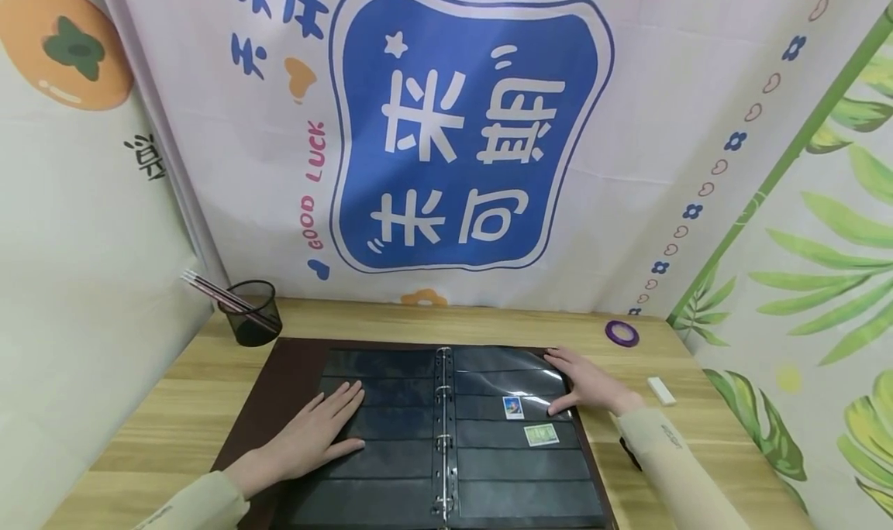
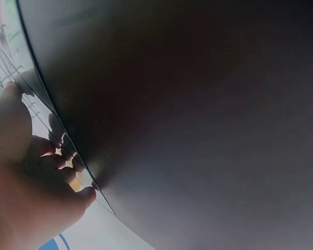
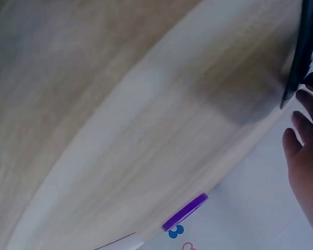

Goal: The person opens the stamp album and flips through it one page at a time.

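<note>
A stamp album with dark pocket pages and a metal ring binding lies spread on the wooden table. Its right page holds a small blue stamp and a green stamp. My left hand rests flat on the left page, its thumb apart from the straight fingers. The right hand lies over the right page's outer edge near the upper corner, thumb and fingers spread. In the right wrist view that hand reaches to the album's dark edge, with its fingertips partly hidden.
A black mesh pen cup with several pencils stands at the back left. A purple tape roll and a white eraser-like block lie to the right. Some dark object is partly hidden by the right sleeve. Printed cloth hangs behind the table.
</note>
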### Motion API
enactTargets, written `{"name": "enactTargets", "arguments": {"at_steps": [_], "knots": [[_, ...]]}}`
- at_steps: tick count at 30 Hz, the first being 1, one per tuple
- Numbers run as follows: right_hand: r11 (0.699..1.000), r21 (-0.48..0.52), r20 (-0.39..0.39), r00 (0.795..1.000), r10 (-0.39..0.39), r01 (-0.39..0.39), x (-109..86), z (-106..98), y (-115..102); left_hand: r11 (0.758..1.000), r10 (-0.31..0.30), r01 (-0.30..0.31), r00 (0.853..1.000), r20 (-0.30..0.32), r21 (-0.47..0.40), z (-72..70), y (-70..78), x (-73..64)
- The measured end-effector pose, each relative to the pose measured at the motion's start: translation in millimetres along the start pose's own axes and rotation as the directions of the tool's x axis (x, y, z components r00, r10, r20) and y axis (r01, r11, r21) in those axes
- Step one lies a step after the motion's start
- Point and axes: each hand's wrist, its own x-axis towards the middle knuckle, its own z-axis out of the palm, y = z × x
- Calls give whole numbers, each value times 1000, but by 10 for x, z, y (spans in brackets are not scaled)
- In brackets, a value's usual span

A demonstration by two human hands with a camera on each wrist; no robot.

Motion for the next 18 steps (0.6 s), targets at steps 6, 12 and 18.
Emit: {"name": "enactTargets", "arguments": {"at_steps": [6,12,18], "knots": [[998,42,24,998,55,-56,-13,-38,-43,1000,-6,6,1000,13,-1,21,-8,4],[995,93,66,997,33,-39,18,-99,-88,1000,-12,12,1000,12,-7,22,-6,1],[971,232,80,996,44,-62,-5,-197,-168,1000,-11,11,1000,7,-7,30,-10,0]]}}
